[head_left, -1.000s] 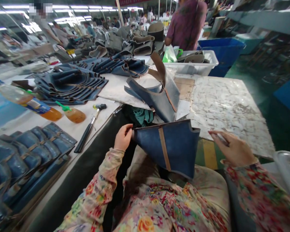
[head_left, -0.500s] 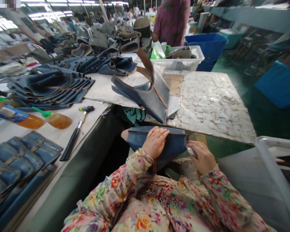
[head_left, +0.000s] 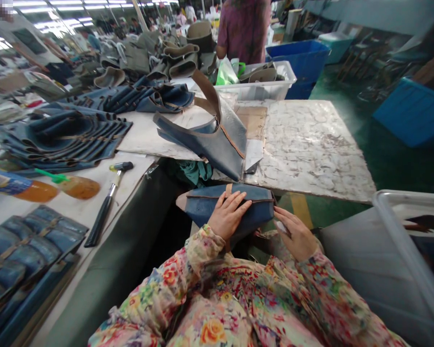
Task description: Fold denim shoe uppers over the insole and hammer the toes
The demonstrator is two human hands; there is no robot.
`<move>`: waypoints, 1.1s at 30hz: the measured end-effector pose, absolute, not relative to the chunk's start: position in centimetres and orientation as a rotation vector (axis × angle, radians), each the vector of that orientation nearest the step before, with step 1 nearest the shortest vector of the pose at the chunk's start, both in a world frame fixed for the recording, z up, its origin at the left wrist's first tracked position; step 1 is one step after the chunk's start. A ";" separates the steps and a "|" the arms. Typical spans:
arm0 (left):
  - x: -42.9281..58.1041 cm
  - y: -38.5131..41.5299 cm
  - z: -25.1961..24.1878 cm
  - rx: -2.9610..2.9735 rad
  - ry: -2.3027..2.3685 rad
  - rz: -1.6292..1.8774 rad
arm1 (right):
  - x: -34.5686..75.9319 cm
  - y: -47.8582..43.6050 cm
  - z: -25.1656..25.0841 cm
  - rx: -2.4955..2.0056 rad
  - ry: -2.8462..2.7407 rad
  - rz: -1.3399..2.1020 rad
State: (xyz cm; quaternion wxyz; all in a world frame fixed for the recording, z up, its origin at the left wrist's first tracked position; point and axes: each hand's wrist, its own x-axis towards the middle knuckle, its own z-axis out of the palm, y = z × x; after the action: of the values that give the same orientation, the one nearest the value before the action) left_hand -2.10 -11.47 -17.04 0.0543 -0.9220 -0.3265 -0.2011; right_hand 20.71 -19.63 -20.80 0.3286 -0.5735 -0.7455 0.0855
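Note:
A blue leather boot upper (head_left: 198, 208) lies across my lap area, with a raised seam along it and a tan strip (head_left: 229, 188) at its upper edge. My left hand (head_left: 227, 214) rests flat on it, fingers stretched over the seam. At the upper's right end, the fingertips of my right hand (head_left: 295, 235) touch the edge. A small whitish object (head_left: 282, 227) shows between thumb and fingers there; its kind is unclear. Just beyond, on the worktable, stands another blue boot upper (head_left: 217, 144) with a brown lining.
On the left table lie a hammer (head_left: 110, 202), bottles of amber liquid (head_left: 80, 186) and stacked blue leather pieces (head_left: 68, 132). A worn white board (head_left: 311, 144) covers the table ahead. To my right stands a grey plastic bin (head_left: 379, 260). Beyond are a blue bin (head_left: 300, 60) and a person (head_left: 244, 31).
The view has shifted slightly. My left hand's fingers have spread a little on the upper, and the tan strip now shows above them. My right hand's fingers have straightened along the end.

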 end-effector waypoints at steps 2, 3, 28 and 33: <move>-1.8 -11.8 -16.8 -2.778 -1.046 -0.649 | 20.7 -19.8 -20.9 -1.504 -1.953 0.238; -1.5 -12.0 -16.7 -2.764 -1.087 -0.649 | 20.7 -19.8 -20.9 -1.503 -1.955 0.240; 4.1 -11.5 -16.5 -2.985 -0.964 -0.335 | 21.6 -18.0 -18.7 -1.704 -1.865 0.002; 3.3 -11.6 -16.6 -2.991 -0.981 -0.427 | 20.6 -17.0 -17.5 -1.640 -1.962 0.012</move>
State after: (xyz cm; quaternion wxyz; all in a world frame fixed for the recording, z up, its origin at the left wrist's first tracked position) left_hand 3.28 -11.60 -16.58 -0.0175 -0.9414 -0.3087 -0.1345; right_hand 20.60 -16.99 -17.51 0.2881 -0.6142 -0.7347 0.0045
